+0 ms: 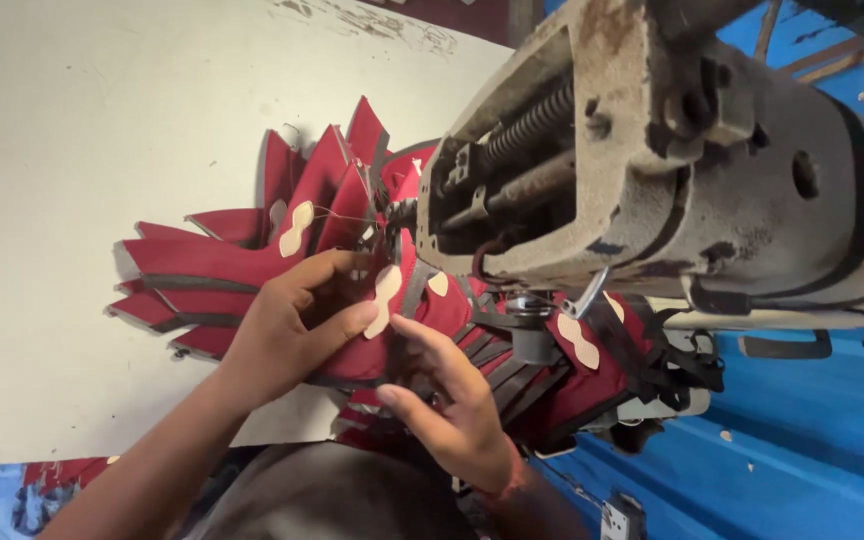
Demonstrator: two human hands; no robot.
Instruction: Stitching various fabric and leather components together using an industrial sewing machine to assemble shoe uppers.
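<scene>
From the head camera, your left hand (pixel 297 325) pinches a red fabric piece (pixel 392 320) with a cream patch (pixel 384 298), beside the sewing machine (pixel 672 160). Your right hand (pixel 452 400) rests open-fingered on it, perhaps only pressing. More red pieces (pixel 202 270) fan across the white table (pixel 82 130).

Fabric pieces (pixel 252 270) lie on the table (pixel 72 150), left of the sewing machine (pixel 672 150).
</scene>
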